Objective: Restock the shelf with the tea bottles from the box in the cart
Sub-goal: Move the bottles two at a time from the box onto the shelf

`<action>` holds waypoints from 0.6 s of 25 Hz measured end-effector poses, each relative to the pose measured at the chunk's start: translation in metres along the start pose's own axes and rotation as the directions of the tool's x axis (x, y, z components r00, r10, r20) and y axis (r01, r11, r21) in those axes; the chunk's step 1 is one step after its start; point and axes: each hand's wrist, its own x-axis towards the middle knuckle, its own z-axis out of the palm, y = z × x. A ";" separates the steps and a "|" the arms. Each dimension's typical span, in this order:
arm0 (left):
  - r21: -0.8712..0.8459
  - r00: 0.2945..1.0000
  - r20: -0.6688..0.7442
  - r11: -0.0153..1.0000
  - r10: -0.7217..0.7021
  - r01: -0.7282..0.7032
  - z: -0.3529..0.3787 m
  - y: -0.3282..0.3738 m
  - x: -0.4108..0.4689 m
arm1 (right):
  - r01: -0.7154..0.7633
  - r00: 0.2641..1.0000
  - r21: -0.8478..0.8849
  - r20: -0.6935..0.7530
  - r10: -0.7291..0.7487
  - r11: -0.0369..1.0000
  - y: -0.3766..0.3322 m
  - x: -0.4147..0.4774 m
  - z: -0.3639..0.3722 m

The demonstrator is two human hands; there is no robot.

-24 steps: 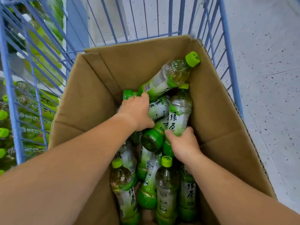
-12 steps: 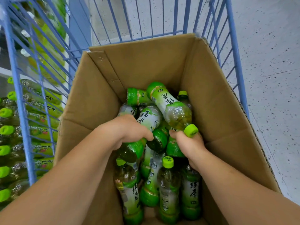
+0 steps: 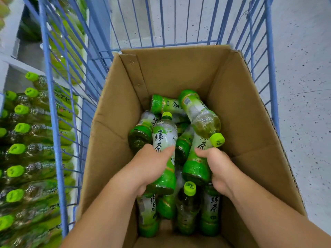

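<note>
Loosely jumbled tea bottles, green-labelled, lime-capped.

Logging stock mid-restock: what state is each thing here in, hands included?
Left hand: grips a capped tea bottle around its lower half.
Right hand: grips a second tea bottle near its base; cap hidden.
Loose bottle: capped, lying tilted atop the pile.
Box: open, holding jumbled bottles.
Shelf bottles: capped, blurred.
</note>
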 end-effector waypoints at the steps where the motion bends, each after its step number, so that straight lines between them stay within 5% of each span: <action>1: -0.023 1.000 0.012 1.000 0.004 -0.003 -0.001 -0.004 -0.002 | -0.015 1.000 -0.015 0.021 0.015 1.000 0.002 -0.002 0.000; 7: -0.046 0.999 -0.010 0.998 -0.046 0.045 -0.008 -0.025 -0.024 | -0.068 0.992 -0.051 0.104 0.073 0.996 0.008 -0.027 -0.008; 15: -0.122 0.994 -0.091 0.991 -0.058 0.047 -0.005 -0.050 -0.070 | 0.041 0.990 -0.163 0.142 -0.018 0.986 0.029 -0.070 -0.015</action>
